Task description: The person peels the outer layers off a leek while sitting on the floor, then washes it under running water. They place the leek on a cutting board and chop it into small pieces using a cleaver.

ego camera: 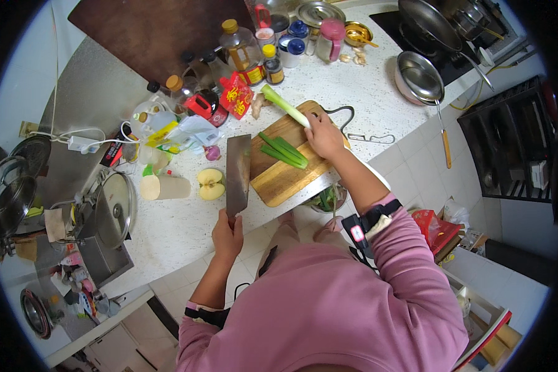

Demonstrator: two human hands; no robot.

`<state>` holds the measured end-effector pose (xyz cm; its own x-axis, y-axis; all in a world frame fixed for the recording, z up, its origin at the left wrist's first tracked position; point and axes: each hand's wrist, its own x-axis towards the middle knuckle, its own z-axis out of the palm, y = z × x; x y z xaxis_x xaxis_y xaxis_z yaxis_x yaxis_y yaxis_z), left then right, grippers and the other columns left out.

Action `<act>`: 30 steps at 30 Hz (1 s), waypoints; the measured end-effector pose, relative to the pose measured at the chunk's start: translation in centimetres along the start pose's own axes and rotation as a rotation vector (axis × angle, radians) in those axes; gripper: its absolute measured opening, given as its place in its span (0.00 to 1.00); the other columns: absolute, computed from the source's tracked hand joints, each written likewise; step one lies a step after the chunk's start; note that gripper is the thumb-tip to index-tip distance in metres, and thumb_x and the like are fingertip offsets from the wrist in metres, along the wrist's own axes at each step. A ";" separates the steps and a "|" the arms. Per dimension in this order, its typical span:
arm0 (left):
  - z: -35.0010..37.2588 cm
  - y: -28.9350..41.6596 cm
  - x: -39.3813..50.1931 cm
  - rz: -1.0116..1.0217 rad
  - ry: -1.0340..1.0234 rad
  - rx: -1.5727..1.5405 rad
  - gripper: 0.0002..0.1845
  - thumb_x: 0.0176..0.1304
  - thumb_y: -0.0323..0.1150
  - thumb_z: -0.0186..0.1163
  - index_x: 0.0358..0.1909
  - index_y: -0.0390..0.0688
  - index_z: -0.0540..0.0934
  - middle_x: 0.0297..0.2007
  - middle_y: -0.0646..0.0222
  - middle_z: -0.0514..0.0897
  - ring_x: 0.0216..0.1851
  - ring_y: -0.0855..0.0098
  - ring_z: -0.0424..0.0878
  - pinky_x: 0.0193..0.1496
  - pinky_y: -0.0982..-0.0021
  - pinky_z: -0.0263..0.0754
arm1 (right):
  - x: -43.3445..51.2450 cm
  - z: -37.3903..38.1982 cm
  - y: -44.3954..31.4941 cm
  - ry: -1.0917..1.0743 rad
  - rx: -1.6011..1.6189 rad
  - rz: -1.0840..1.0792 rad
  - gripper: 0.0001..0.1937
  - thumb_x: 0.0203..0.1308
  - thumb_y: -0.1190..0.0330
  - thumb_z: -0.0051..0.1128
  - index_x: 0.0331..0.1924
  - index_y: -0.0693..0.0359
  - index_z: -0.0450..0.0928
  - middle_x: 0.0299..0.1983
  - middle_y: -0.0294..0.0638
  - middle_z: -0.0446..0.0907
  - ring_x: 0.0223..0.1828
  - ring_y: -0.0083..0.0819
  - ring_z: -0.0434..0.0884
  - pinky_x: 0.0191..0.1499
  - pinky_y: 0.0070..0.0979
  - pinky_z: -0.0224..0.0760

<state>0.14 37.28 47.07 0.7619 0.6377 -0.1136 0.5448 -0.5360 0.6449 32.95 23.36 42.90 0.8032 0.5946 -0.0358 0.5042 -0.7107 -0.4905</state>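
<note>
My left hand grips the handle of a broad cleaver, whose blade points away from me at the left edge of the wooden cutting board. Over the board's far part, my right hand holds the white end of a thick leek or scallion stalk. The stalk's pale green end reaches past the board's far edge. Cut green leaf pieces lie in a small bundle on the board, between the blade and my right hand. My fingers hide part of the stalk.
A halved apple and a red onion piece lie left of the cleaver. Ginger, a red sauce pouch and several bottles stand behind. Right are a saucepan and frying pan; a bowl of greens sits below the counter edge.
</note>
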 end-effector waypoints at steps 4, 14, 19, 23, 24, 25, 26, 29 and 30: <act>-0.2 -1.2 -1.1 -0.029 0.016 -0.078 0.11 0.63 0.30 0.58 0.44 0.40 0.70 0.20 0.64 0.76 0.20 0.61 0.76 0.26 0.63 0.70 | 1.7 3.2 0.7 0.028 -0.013 -0.013 0.21 0.62 0.64 0.54 0.60 0.51 0.69 0.47 0.48 0.71 0.50 0.44 0.74 0.48 0.39 0.74; -0.5 -2.3 0.2 0.015 -0.028 -0.045 0.11 0.63 0.31 0.59 0.45 0.40 0.70 0.19 0.63 0.76 0.20 0.61 0.76 0.26 0.63 0.69 | 1.6 3.9 0.9 0.242 -0.047 -0.099 0.23 0.56 0.67 0.59 0.57 0.58 0.71 0.46 0.45 0.73 0.51 0.44 0.73 0.52 0.38 0.69; -0.5 -2.5 1.1 0.027 -0.030 -0.015 0.11 0.63 0.30 0.59 0.44 0.39 0.70 0.19 0.63 0.76 0.20 0.61 0.76 0.26 0.63 0.69 | -5.0 3.8 1.1 0.210 0.344 -0.080 0.16 0.55 0.72 0.61 0.49 0.63 0.77 0.43 0.46 0.77 0.42 0.42 0.78 0.48 0.33 0.73; -0.6 -2.3 1.6 0.027 -0.089 -0.035 0.11 0.64 0.30 0.58 0.43 0.39 0.69 0.19 0.63 0.76 0.19 0.61 0.75 0.26 0.62 0.68 | -8.5 4.5 1.4 0.092 0.608 -0.027 0.18 0.48 0.75 0.68 0.47 0.64 0.80 0.39 0.43 0.78 0.32 0.30 0.78 0.40 0.24 0.74; -0.6 -2.2 1.7 0.026 -0.104 -0.025 0.11 0.64 0.30 0.58 0.42 0.39 0.69 0.19 0.63 0.75 0.19 0.60 0.74 0.25 0.62 0.68 | -8.6 4.9 1.3 0.089 0.600 -0.040 0.20 0.47 0.75 0.70 0.47 0.64 0.80 0.38 0.41 0.77 0.32 0.27 0.77 0.38 0.22 0.73; -0.6 -2.1 1.8 0.016 -0.116 -0.015 0.11 0.64 0.30 0.58 0.42 0.38 0.69 0.18 0.63 0.75 0.19 0.60 0.74 0.25 0.62 0.68 | -8.5 5.2 1.3 0.087 0.593 -0.055 0.21 0.46 0.76 0.71 0.47 0.64 0.80 0.37 0.40 0.77 0.31 0.23 0.75 0.37 0.20 0.72; -0.6 -1.9 1.9 0.035 -0.111 -0.032 0.10 0.64 0.30 0.58 0.42 0.38 0.68 0.18 0.63 0.75 0.19 0.60 0.74 0.25 0.62 0.68 | -8.3 5.5 1.3 0.079 0.624 -0.034 0.21 0.44 0.76 0.73 0.46 0.63 0.81 0.35 0.38 0.77 0.29 0.22 0.74 0.36 0.18 0.71; -0.5 -1.6 2.0 0.055 -0.105 -0.060 0.10 0.64 0.30 0.58 0.41 0.39 0.68 0.18 0.62 0.74 0.19 0.60 0.74 0.25 0.62 0.67 | -7.7 6.4 1.4 0.048 0.637 0.118 0.19 0.43 0.76 0.74 0.43 0.64 0.82 0.29 0.34 0.77 0.26 0.19 0.73 0.32 0.16 0.70; -0.4 -1.6 2.0 0.056 -0.105 -0.057 0.10 0.64 0.30 0.58 0.40 0.39 0.68 0.18 0.62 0.74 0.19 0.60 0.74 0.25 0.62 0.67 | -7.6 6.6 1.6 0.056 0.690 0.121 0.18 0.43 0.77 0.74 0.42 0.65 0.83 0.28 0.33 0.77 0.26 0.18 0.72 0.32 0.16 0.69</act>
<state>0.66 39.68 46.12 0.8247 0.5447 -0.1524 0.4817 -0.5352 0.6939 25.54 20.21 36.67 0.8653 0.4932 -0.0893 0.1089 -0.3589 -0.9270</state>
